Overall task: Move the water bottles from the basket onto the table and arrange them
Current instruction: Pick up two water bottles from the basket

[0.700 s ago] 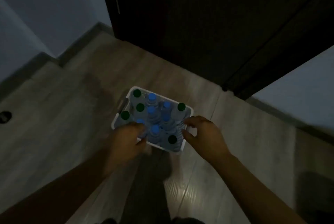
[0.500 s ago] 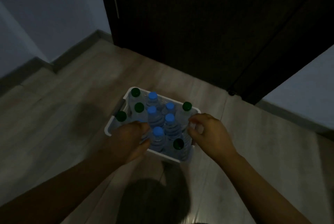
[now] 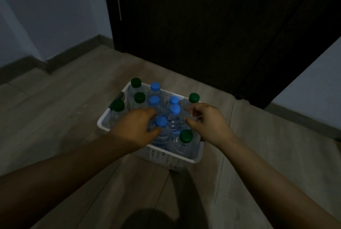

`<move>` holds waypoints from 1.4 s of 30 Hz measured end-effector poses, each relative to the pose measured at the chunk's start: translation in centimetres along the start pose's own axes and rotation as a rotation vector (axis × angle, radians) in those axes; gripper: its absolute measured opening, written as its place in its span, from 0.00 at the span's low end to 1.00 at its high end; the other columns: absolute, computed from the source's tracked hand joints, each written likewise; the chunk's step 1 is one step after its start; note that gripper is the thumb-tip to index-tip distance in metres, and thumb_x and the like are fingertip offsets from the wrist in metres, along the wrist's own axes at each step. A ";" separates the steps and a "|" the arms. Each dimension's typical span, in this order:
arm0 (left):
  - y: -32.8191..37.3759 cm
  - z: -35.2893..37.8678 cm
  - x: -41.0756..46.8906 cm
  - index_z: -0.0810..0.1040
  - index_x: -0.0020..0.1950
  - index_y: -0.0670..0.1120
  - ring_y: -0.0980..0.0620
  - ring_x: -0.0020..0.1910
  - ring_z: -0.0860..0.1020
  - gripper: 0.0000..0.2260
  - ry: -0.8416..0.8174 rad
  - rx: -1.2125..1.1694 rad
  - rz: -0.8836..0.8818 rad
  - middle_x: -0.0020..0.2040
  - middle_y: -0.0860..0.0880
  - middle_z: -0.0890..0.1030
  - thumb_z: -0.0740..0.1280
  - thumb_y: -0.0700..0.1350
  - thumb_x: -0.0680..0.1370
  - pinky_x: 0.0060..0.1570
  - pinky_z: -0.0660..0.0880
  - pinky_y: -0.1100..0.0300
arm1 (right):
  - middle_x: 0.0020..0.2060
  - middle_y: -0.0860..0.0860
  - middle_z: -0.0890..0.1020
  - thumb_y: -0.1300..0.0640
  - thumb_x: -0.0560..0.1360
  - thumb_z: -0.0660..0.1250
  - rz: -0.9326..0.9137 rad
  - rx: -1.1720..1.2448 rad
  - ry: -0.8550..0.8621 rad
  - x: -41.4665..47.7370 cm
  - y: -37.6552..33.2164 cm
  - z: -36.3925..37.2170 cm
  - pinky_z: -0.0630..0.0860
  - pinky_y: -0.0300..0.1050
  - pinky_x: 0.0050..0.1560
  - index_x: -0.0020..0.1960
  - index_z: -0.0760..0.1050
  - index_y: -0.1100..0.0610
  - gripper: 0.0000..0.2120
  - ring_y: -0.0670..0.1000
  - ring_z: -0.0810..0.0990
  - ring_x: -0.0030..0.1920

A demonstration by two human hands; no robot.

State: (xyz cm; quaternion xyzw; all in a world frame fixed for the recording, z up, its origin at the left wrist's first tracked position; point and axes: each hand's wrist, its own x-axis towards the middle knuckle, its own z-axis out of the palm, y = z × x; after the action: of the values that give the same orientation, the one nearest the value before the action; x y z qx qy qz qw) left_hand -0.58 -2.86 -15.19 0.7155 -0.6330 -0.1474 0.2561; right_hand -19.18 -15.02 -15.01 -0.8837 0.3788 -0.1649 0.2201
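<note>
**Hands over basket**

The white basket (image 3: 171, 158) stands on the wooden floor (image 3: 55, 118), full of upright water bottles (image 3: 174, 118). The left hand (image 3: 136, 129) has its fingers curled around a blue-capped bottle (image 3: 161, 127). The right hand (image 3: 208, 123) hovers above, fingers apart and bent.

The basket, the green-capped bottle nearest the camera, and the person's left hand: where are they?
basket (image 3: 171, 158): head view, on its perforated near wall.
green-capped bottle (image 3: 185, 135): head view, on its cap.
left hand (image 3: 135, 129): head view, on the back of the hand.
</note>
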 end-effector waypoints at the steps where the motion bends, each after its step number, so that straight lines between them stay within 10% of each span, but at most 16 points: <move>1: 0.0 0.1 0.1 0.76 0.57 0.45 0.54 0.49 0.77 0.13 0.005 0.001 -0.007 0.53 0.48 0.80 0.68 0.48 0.75 0.49 0.73 0.61 | 0.49 0.53 0.79 0.54 0.74 0.69 -0.010 -0.009 -0.010 0.3 0.1 0.2 0.75 0.44 0.50 0.56 0.77 0.59 0.13 0.49 0.77 0.49; 13: -0.7 3.1 0.4 0.77 0.57 0.47 0.53 0.51 0.78 0.13 0.065 -0.150 -0.157 0.53 0.49 0.80 0.70 0.49 0.74 0.54 0.76 0.54 | 0.50 0.45 0.77 0.57 0.72 0.72 0.009 0.152 -0.083 4.2 0.5 2.9 0.69 0.30 0.47 0.60 0.75 0.55 0.17 0.42 0.75 0.51; 20: -0.8 4.3 0.0 0.78 0.50 0.47 0.55 0.47 0.78 0.09 0.224 -0.237 -0.120 0.47 0.50 0.81 0.72 0.47 0.72 0.51 0.77 0.57 | 0.47 0.47 0.80 0.61 0.71 0.72 -0.008 0.351 -0.068 3.4 2.2 3.7 0.73 0.37 0.50 0.52 0.76 0.54 0.11 0.44 0.78 0.49; 25: -0.1 5.9 -0.5 0.75 0.50 0.42 0.59 0.43 0.73 0.12 0.302 -0.300 -0.087 0.45 0.50 0.77 0.74 0.42 0.71 0.46 0.67 0.79 | 0.43 0.44 0.79 0.58 0.72 0.71 0.091 0.479 0.027 1.3 3.8 4.0 0.72 0.26 0.42 0.49 0.74 0.52 0.09 0.37 0.78 0.44; 42: -1.2 7.1 0.0 0.80 0.51 0.40 0.63 0.48 0.79 0.11 0.287 -0.615 -0.034 0.46 0.52 0.82 0.72 0.41 0.71 0.50 0.75 0.71 | 0.50 0.46 0.83 0.57 0.74 0.70 0.115 0.720 0.130 -0.3 3.8 4.8 0.80 0.39 0.51 0.55 0.78 0.53 0.10 0.43 0.81 0.52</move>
State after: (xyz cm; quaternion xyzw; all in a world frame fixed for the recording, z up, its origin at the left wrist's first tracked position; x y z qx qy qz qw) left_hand -3.42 -4.09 -21.71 0.6289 -0.5043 -0.2332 0.5439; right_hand -19.45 -15.85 -21.12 -0.7146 0.3587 -0.3309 0.5012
